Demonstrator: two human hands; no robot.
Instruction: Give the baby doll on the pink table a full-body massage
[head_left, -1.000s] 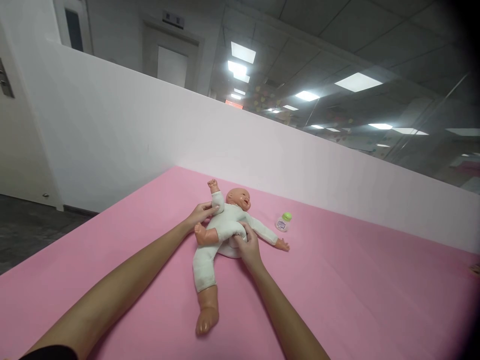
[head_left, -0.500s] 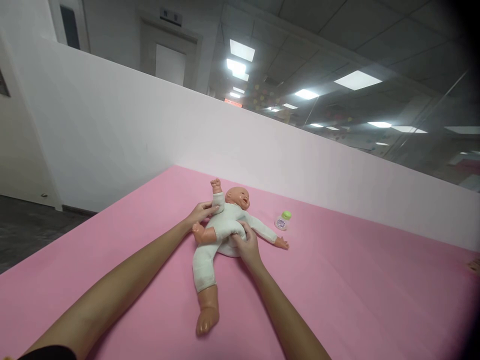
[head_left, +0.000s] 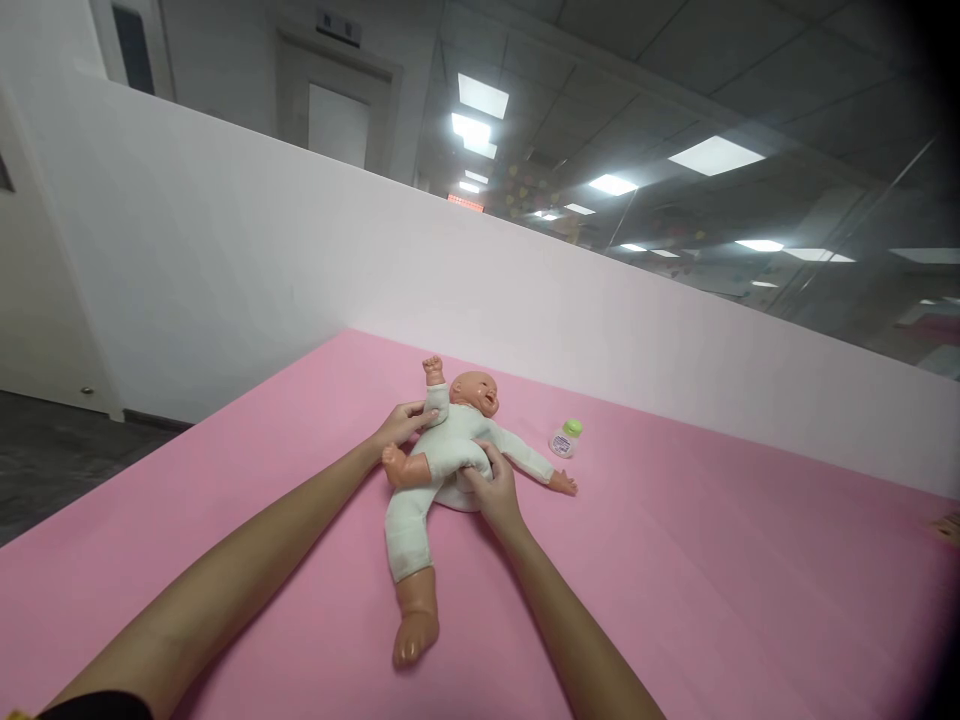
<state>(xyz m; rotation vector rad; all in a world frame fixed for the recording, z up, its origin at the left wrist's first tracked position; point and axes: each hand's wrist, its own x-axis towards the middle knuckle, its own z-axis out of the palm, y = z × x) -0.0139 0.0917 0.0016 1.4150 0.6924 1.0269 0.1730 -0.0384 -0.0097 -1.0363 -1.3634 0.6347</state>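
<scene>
A baby doll (head_left: 450, 445) with a soft white cloth body lies on its back on the pink table surface (head_left: 315, 620), its head toward the wall. My left hand (head_left: 405, 422) is closed around the doll's raised arm on the left, thumb on the sleeve. With my right hand (head_left: 491, 485) I grip the bent leg at the knee, folding it across the lower belly; some fingertips are hidden behind the cloth. The other leg stretches toward me, and the other arm lies out to the right.
A small clear bottle with a green cap (head_left: 565, 438) stands right of the doll, near its outstretched hand. A white low wall (head_left: 525, 300) borders the far side of the table. At the right edge, a skin-toned object (head_left: 946, 527) is partly cut off.
Almost nothing differs. Both hands keep their hold on the doll, and its bent leg's foot has shifted very slightly to the left.
</scene>
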